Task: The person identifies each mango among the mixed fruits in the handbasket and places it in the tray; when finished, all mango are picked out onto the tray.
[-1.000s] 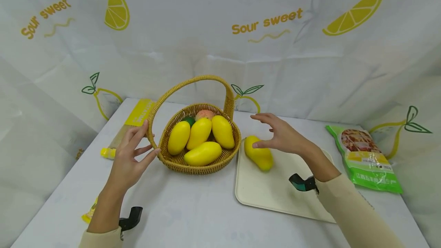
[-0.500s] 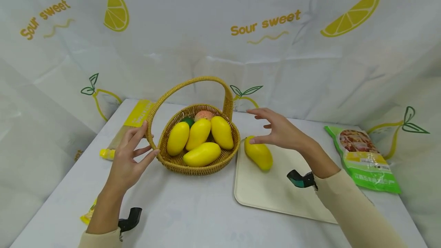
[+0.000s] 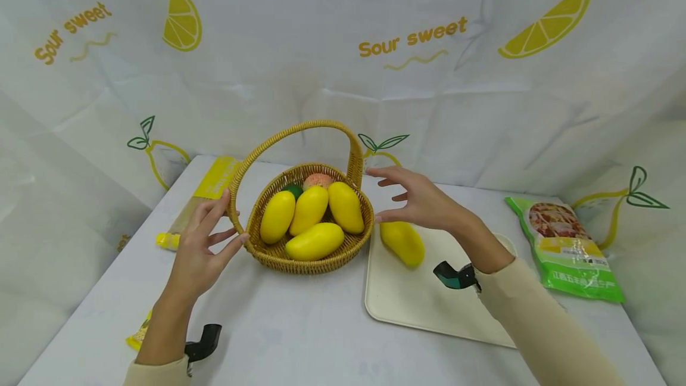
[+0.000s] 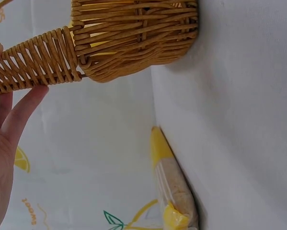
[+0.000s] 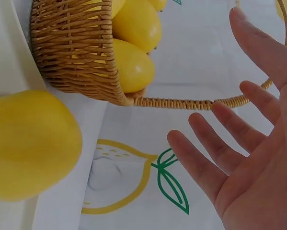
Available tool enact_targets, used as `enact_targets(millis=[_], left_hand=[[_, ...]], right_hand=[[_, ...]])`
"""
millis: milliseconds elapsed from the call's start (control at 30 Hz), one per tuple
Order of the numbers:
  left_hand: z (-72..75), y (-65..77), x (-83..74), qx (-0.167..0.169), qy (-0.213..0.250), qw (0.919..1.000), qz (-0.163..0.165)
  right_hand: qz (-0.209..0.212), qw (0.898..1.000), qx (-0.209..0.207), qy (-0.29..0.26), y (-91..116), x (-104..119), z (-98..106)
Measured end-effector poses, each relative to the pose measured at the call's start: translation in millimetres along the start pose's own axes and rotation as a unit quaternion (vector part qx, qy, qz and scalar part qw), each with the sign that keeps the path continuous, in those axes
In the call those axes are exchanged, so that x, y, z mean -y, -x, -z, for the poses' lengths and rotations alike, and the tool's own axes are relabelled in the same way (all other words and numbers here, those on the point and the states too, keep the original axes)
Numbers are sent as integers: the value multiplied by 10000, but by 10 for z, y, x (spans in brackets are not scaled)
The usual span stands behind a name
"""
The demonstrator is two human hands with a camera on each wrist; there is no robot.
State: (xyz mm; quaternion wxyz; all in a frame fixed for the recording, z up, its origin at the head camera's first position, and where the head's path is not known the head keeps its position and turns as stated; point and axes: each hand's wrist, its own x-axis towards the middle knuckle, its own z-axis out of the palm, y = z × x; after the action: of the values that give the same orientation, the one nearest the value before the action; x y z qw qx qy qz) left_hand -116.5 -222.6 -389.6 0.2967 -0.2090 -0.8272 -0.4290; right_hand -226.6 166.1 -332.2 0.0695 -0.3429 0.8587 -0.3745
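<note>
A woven wicker basket (image 3: 308, 265) with a tall arched handle (image 3: 300, 127) stands on the table. Inside lie several yellow mangoes (image 3: 315, 241), a green fruit (image 3: 293, 190) and a pinkish round fruit (image 3: 318, 180), both partly hidden. My left hand (image 3: 198, 258) pinches the left foot of the handle; in the left wrist view the fingers lie on either side of its weave (image 4: 38, 62). Fingers spread and holding nothing, my right hand (image 3: 420, 200) hovers by the basket's right side, close to the handle's other foot. Below it a single mango (image 3: 403, 246) lies on a cream tray (image 3: 434, 302).
Right of the tray lies a green food packet (image 3: 568, 249). Behind the left hand is a yellow-ended bag (image 3: 217, 177), and a small yellow packet (image 3: 138, 333) is partly hidden by the left forearm. A lemon-printed curtain (image 3: 300, 76) rises behind the table.
My right hand has moved left, from over the mango on the tray to the basket's right side. The left hand and the basket stay where they were.
</note>
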Motion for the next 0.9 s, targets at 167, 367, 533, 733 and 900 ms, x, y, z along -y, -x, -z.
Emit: enact_targets(millis=[167,367,533,733,900], left_hand=[[-6,6,2,8,27,10000,-12],[-2,2,6,17,-8,10000,5],[3,0,10,5,-7,10000,27],[6,-8,3,26,-1,10000,50],[12,-1,-5,42,16,9999,159]], right_hand=[[-3,9996,208,-182,-101,30,-96],[162,9975,563,-398,-227,65,-192],[130,9961,776,-408,-330,109,-254],[97,9944,1048,-114,-425,132,-342],[149,9910,1325,-125,-494,147,-387]])
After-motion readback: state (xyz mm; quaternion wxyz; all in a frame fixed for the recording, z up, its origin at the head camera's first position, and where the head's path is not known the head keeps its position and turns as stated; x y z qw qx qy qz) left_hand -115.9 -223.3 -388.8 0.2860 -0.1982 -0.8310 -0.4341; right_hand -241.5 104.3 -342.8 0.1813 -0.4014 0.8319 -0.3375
